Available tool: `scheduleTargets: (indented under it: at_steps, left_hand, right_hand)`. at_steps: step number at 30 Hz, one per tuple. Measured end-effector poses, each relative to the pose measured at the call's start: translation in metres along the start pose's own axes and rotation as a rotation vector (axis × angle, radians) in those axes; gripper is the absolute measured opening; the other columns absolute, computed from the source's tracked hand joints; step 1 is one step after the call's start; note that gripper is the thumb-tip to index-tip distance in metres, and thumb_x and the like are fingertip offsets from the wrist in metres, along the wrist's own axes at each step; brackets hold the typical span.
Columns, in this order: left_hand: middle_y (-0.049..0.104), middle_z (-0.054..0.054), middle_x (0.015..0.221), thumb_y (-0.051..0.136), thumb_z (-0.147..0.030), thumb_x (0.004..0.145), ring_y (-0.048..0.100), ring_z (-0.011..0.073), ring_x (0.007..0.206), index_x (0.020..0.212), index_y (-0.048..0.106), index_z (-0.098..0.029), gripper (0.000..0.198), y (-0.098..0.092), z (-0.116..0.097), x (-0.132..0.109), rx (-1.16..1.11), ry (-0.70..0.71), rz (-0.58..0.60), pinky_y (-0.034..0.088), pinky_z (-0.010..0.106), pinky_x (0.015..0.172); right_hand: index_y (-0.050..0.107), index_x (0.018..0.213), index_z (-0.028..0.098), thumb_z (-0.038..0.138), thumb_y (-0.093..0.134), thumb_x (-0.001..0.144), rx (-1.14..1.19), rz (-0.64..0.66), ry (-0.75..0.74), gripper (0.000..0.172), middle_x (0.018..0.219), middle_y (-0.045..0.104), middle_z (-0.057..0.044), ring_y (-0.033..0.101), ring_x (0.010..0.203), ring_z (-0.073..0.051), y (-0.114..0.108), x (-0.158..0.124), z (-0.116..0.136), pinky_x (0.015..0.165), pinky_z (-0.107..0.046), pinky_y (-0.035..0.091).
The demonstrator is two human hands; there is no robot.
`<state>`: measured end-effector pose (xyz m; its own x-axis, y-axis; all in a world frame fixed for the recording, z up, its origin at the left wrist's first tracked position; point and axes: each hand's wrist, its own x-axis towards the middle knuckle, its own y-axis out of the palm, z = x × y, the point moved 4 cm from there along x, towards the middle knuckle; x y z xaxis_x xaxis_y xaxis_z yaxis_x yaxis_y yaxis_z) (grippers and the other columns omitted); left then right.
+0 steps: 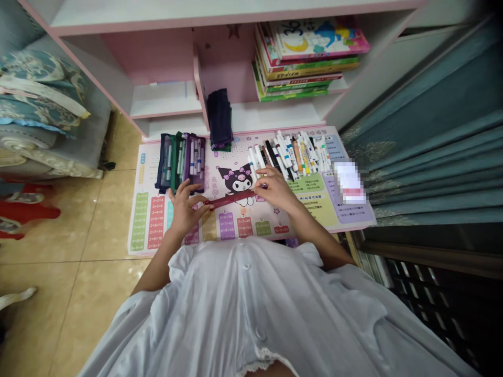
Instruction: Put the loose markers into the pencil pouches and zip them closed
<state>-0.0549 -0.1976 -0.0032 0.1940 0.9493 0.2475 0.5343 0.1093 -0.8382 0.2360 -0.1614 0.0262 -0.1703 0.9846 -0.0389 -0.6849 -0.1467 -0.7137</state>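
Evidently, two hands share one red pouch [231, 199], stretched thin between them across the lower part of the cartoon [240, 183] printed on the one mat [135, 167]. The left hand [185, 207], left of the cartoon, pinches one end between thumb and finger, its other fingers spread; the right hand [275, 189], just right of the cartoon, pinches the opposite end with fingers bent. Three filled pouches lie side by side to the cartoon's left: one navy pouch [167, 162], one green pouch [181, 159] and one purple pouch [196, 159], each showing several pens, too crowded to count. Beyond the cartoon and slightly left, one pile of folded dark pouches [220, 118] leans at the shelf [165, 102]; its layers cannot be counted. To the cartoon's right sits one heap of loose markers [283, 149], well over ten, mostly white, with at least one orange and some black among them. Farther right of the cartoon is one blurred white slab [351, 182]. Beyond the cartoon and to the right, one stack of books [306, 63] holds more than five.
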Motion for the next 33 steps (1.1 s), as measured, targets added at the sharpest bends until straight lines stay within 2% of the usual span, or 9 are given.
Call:
scheduleTargets:
  at_steps: [6, 19, 33]
  left_hand:
    - [0.067, 0.008, 0.130, 0.076, -0.043, 0.085, 0.042, 0.0399, 0.143, 0.081, 0.076, -0.027, 0.016, -0.001, -0.004, 0.001, -0.007, 0.010, 0.018, 0.014, 0.071, 0.116]
    - [0.067, 0.009, 0.130, 0.075, -0.047, 0.084, 0.042, 0.0385, 0.143, 0.081, 0.077, -0.028, 0.020, -0.001, 0.004, -0.001, 0.006, 0.004, -0.010, 0.015, 0.069, 0.117]
    - [0.067, 0.008, 0.130, 0.079, -0.044, 0.082, 0.042, 0.0412, 0.143, 0.080, 0.077, -0.028, 0.016, -0.012, 0.010, -0.002, 0.020, -0.011, -0.030, 0.015, 0.071, 0.118]
  right_hand:
    - [0.072, 0.062, 0.023, 0.020, 0.065, 0.078, 0.015, 0.012, 0.045, 0.018, 0.132, 0.066, -0.006, 0.044, 0.143, -0.033, -0.003, -0.002, -0.002, 0.121, -0.057, 0.031]
    - [0.072, 0.062, 0.024, 0.021, 0.067, 0.075, 0.022, -0.100, 0.073, 0.015, 0.130, 0.068, -0.004, 0.045, 0.141, -0.035, -0.015, -0.003, -0.022, 0.120, -0.059, 0.031]
    - [0.071, 0.061, 0.023, 0.019, 0.068, 0.073, 0.078, -0.156, 0.162, 0.014, 0.131, 0.066, -0.004, 0.044, 0.141, -0.034, -0.029, -0.004, -0.035, 0.120, -0.060, 0.029]
